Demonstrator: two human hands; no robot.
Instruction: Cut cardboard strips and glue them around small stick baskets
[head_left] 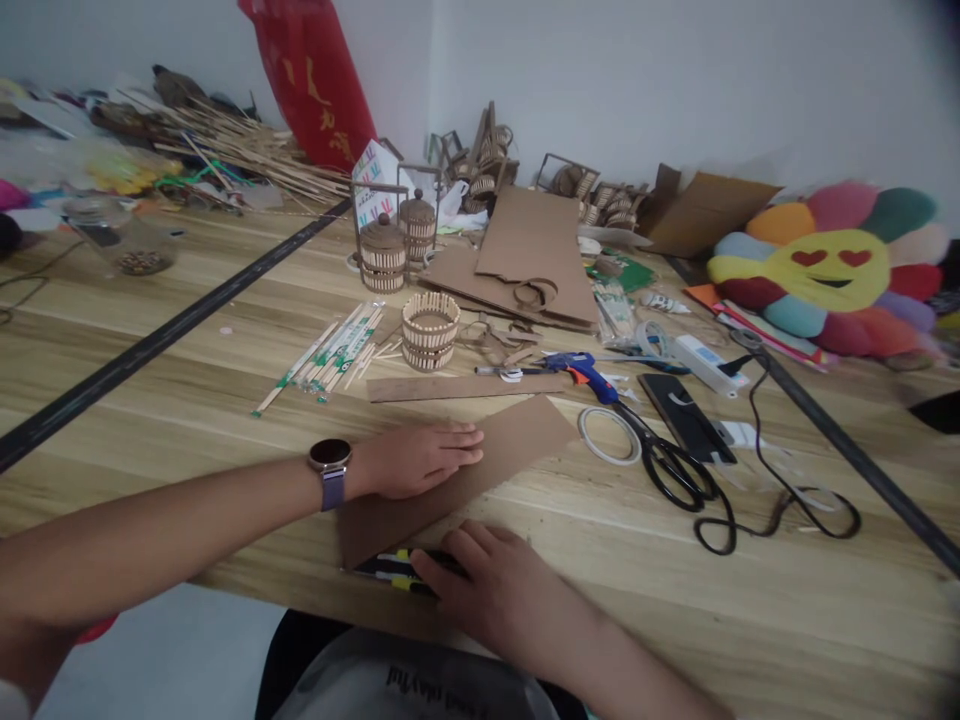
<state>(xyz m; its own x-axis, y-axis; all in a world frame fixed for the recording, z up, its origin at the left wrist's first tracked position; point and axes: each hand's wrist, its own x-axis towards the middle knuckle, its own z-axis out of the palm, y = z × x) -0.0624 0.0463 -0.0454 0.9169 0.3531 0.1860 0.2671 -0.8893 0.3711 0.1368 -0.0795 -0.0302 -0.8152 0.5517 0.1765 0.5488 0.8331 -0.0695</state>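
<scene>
My left hand (420, 460), with a watch (330, 457) on its wrist, lies flat with fingers stretched out on a strip of brown cardboard (517, 440). The strip lies at a slant across the table near its front edge. Just below it, my right hand (495, 585) has its fingers curled over a black and yellow utility knife (405, 582). Part of the knife is hidden under that hand, and its blade cannot be made out. A narrower cardboard strip (465, 387) lies behind the slanted piece.
Behind stand a small open stick basket (430, 332), lidded ones (383, 255) and stacked cardboard (529, 235). Packs of sticks (337, 350) lie at left. To the right are a blue glue gun (581, 372), tape roll (610, 436), black scissors (671, 470), phone (686, 415) and cable (724, 535).
</scene>
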